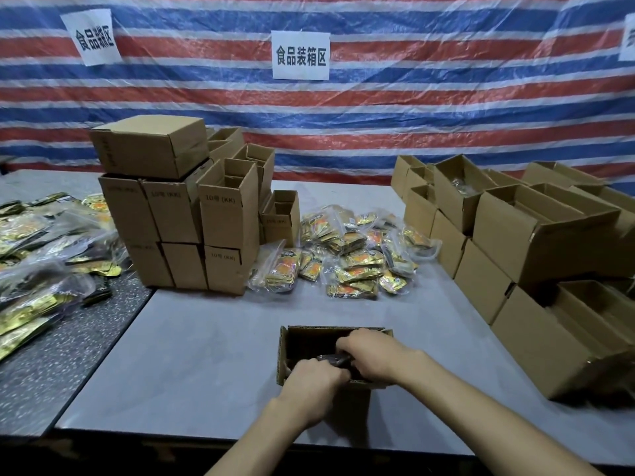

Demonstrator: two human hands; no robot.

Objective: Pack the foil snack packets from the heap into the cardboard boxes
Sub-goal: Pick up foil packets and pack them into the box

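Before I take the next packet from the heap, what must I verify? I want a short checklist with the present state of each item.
1. The open box stands upright on the table: ok.
2. Grip on the dark packet: left hand and right hand both hold it at the box mouth: ok.
3. Packet fully down inside: cannot tell, the hands hide it.
4. Room left in the box: cannot tell.
5. The heap has packets: ok.
6. One hand free: not ok.
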